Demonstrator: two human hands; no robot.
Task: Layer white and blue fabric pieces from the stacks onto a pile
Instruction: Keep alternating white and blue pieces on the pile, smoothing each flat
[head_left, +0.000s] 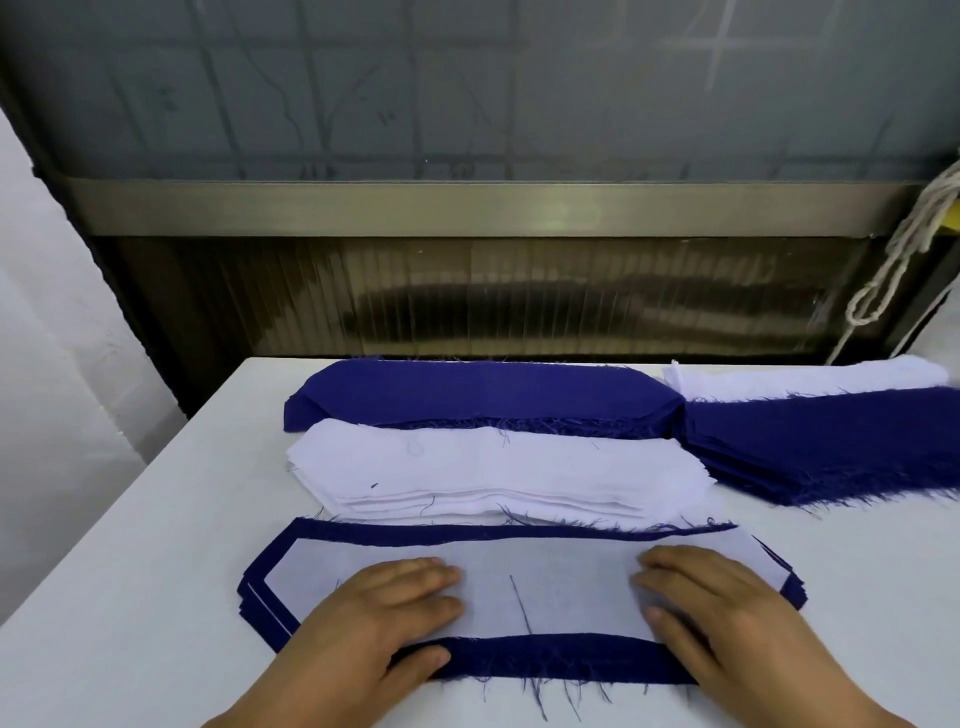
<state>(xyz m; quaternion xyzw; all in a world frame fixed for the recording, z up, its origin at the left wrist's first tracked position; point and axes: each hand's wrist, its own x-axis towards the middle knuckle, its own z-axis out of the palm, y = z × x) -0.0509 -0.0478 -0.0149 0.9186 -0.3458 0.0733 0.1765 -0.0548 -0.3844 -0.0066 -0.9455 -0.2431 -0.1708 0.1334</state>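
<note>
While both hands lie flat, the left hand (384, 618) and right hand (727, 618) press a smooth white piece (545, 587), fingers straight in an open grip, onto the frayed blue pile (519, 662); beyond them sit the white stack (493, 467) and blue stack (483, 397).

Bare table (130, 597) left — stacks (493, 467) behind

A white table (130, 597) is seen, stretching across the bottom. Behind it, a dark ribbed panel (519, 301) is set below a dull metal bar (467, 208). Above the bar, a grey board (467, 88) marked with faint lines is seen. A pale knotted rope (893, 260) is hung at the right.
</note>
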